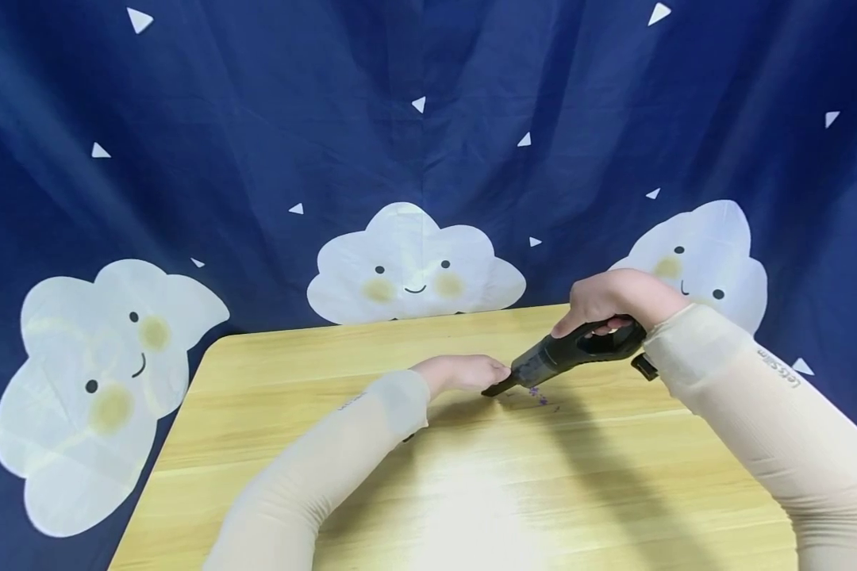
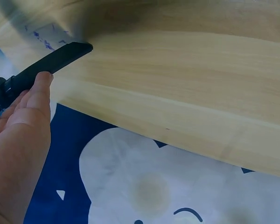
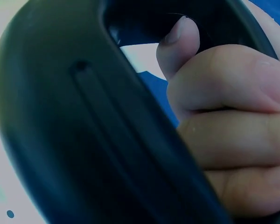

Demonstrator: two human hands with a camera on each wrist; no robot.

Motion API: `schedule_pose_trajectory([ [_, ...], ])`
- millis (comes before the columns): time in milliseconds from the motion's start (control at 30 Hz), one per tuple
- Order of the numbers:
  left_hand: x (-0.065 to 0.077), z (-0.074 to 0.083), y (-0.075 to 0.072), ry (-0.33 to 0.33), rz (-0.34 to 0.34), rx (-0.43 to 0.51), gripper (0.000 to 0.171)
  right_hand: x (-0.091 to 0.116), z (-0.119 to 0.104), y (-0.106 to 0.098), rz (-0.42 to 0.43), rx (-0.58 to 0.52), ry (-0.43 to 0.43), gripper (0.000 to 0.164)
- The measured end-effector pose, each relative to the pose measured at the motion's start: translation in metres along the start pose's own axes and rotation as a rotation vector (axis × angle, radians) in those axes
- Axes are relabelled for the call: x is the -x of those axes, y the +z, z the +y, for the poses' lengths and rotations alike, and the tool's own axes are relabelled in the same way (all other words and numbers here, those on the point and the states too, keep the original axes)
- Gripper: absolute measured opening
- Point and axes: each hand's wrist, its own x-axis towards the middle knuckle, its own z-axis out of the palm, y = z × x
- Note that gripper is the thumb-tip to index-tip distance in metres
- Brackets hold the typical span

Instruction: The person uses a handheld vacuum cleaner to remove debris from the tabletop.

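Observation:
A black handheld vacuum cleaner (image 1: 543, 361) slants down to the table in the head view, its narrow nozzle (image 2: 51, 60) low over the wood. My right hand (image 1: 610, 305) grips its loop handle (image 3: 107, 121), with the fingers curled through the opening in the right wrist view. Mostly straight fingers of my left hand (image 2: 25, 116) touch the side of the nozzle; the thumb is largely cut off at that view's edge. Beside the nozzle lie small purple bits or marks (image 1: 539, 394), too small to tell which.
The light wooden table (image 1: 293, 412) has a rounded far left corner. Behind it hangs a dark blue curtain (image 1: 257, 119) printed with smiling clouds and white triangles. Both forearms wear pale sleeves (image 1: 343, 452). Glare brightens the table's near middle.

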Motion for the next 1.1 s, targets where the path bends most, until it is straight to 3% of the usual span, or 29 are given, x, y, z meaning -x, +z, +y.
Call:
schedule_pose_trajectory([
  [367,0.004,0.008,0.009,0.026,-0.024,0.021,0.049,0.004,0.008,0.002,-0.011,0.023,-0.004,0.049],
  [700,-0.002,0.017,0.016,0.034,-0.023,-0.043,0.052,0.012,0.016,0.001,0.009,0.069,0.005,0.049],
  [1100,-0.012,0.027,0.024,0.033,-0.015,-0.054,0.049,0.016,0.028,0.0,0.013,0.097,-0.008,0.049],
])
